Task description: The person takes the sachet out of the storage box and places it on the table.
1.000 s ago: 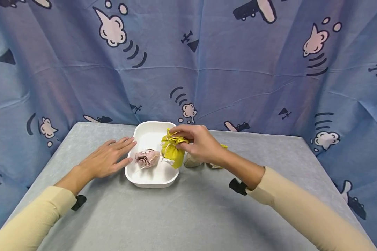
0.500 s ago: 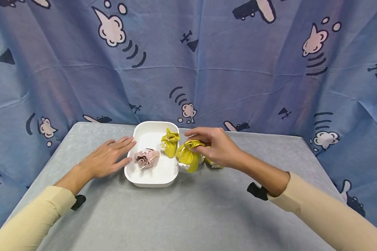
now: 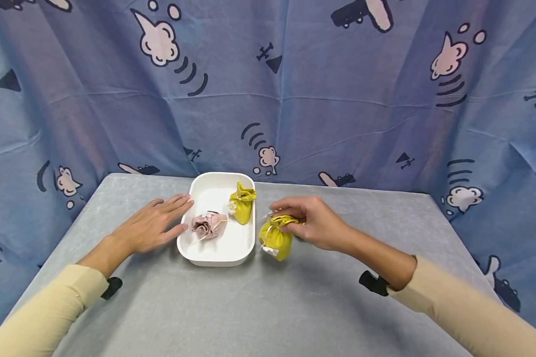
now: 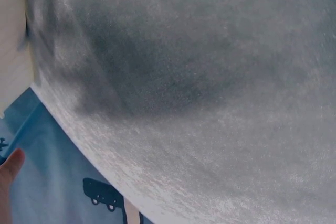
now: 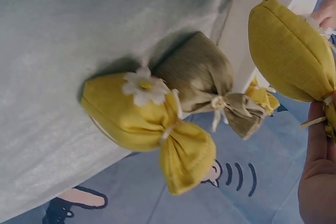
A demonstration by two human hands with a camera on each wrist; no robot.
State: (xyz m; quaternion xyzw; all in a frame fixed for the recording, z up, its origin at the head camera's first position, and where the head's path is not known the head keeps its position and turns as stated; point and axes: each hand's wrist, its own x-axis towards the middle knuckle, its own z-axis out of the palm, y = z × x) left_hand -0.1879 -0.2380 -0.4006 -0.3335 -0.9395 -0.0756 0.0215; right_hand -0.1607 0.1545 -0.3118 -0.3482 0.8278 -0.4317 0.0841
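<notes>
My right hand (image 3: 317, 223) pinches a yellow drawstring pouch (image 3: 277, 243) by its gathered neck, just right of the white tray (image 3: 216, 263). In the right wrist view the held pouch (image 5: 289, 51) hangs beside two others: a yellow pouch (image 5: 123, 111) with a white flower and an olive-brown pouch (image 5: 197, 72), both lying on the table. Inside the tray are a pink pouch (image 3: 209, 224) and another yellow pouch (image 3: 242, 203) with a flower. My left hand (image 3: 154, 225) lies with extended fingers at the tray's left rim. One of its digits shows in the left wrist view.
A grey cloth-covered table (image 3: 268, 312) carries everything. Behind it hangs a blue printed curtain (image 3: 268, 99), close to the table's back edge. In the head view the right hand hides most of the pouches lying on the table.
My right hand has carried the yellow pouch from over the tray's right rim to the right and nearer, uncovering the yellow pouch in the tray. The left hand has stayed put.
</notes>
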